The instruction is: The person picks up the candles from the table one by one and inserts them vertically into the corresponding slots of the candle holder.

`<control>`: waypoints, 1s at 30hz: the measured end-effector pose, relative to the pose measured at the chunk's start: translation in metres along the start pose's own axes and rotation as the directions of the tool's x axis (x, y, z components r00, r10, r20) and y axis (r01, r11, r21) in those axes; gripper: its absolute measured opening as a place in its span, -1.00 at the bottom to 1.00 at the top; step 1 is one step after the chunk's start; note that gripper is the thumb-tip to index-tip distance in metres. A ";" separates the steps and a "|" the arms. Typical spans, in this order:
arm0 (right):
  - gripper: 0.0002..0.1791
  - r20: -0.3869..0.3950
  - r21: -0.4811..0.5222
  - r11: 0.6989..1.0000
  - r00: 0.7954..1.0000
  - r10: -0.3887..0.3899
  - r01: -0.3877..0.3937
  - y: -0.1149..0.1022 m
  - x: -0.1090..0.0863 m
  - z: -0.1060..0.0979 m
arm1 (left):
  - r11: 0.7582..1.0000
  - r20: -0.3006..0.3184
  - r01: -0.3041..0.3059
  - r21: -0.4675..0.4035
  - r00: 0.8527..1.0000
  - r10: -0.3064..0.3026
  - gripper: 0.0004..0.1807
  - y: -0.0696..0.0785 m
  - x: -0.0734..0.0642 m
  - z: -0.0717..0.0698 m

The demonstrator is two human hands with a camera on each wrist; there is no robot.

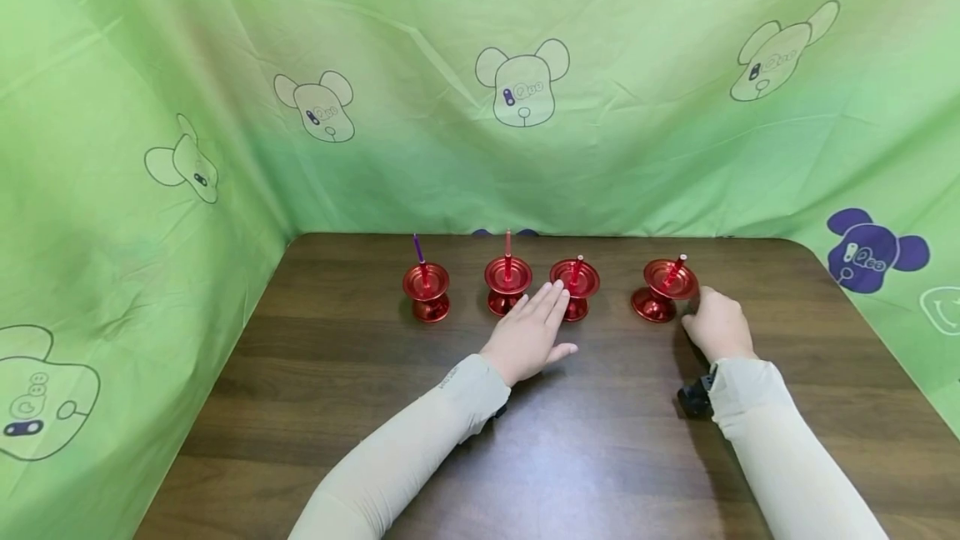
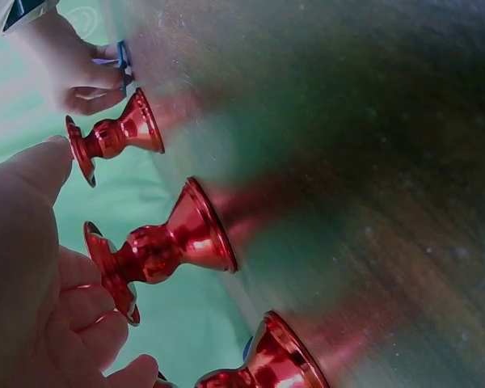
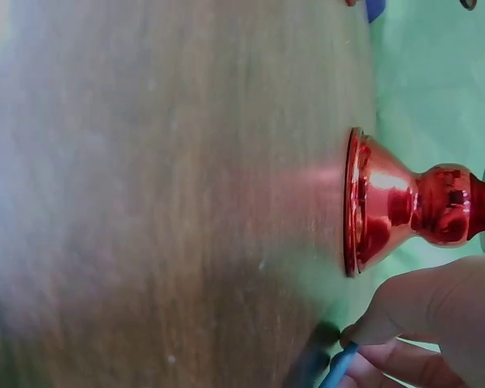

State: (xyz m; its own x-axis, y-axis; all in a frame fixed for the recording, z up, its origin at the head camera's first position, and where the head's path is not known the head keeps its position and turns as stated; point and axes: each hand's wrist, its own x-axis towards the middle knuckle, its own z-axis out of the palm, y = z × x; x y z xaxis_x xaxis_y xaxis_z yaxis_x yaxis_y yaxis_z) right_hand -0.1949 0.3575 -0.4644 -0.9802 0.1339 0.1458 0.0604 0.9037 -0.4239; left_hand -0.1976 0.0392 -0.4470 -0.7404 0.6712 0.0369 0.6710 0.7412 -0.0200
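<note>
So the landmark here is the shiny red metallic holder (image 1: 655, 305) at the right end of the row, footed, with a wide round dish and a pale-tipped short stem. Just right of it is the person's right hand (image 1: 720, 323), thumb and fingers closed in a pinch on a thin blue stick (image 3: 337, 369) down near the brown wood-grain table (image 1: 600, 440). Can't tell if the stick actually touches the wood.

To the left of the landmark there's a matching red holder (image 1: 575, 308), also with a pale-tipped stem. The left hand (image 1: 528, 336) is open there, fingers pretty straight and gripping nothing, tips at the dish's near edge; honestly can't tell if they're making contact.

Further left of the landmark, a third red holder (image 1: 493, 277) carries a slim pinkish candle (image 1: 508, 242), and the farthest red holder (image 1: 431, 308) has a thin purple candle (image 1: 417, 247), leaning a bit.
</note>
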 end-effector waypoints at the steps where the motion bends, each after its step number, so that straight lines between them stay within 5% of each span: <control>1: -0.83 -0.003 0.005 1.000 1.000 -0.002 0.002 0.000 -0.001 0.000 | 1.000 0.002 0.000 -0.002 1.000 0.000 -0.13 0.000 0.000 0.000; 20: -0.77 0.055 0.089 0.995 0.997 -0.048 0.043 -0.025 -0.022 0.007 | 1.000 0.019 -0.013 -0.001 1.000 0.013 -0.13 -0.003 0.001 -0.003; 30: -0.81 0.013 0.111 0.987 0.993 -0.115 0.113 -0.051 -0.032 0.010 | 0.999 0.026 -0.019 0.031 1.000 0.018 -0.12 -0.004 0.001 -0.002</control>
State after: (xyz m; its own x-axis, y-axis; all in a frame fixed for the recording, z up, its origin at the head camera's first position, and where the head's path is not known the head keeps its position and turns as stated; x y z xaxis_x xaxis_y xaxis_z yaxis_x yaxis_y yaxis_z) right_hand -0.1687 0.3029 -0.4563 -0.9831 0.0239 0.1815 -0.0716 0.8621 -0.5016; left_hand -0.2013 0.0369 -0.4449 -0.7289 0.6846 0.0108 0.6833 0.7283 -0.0518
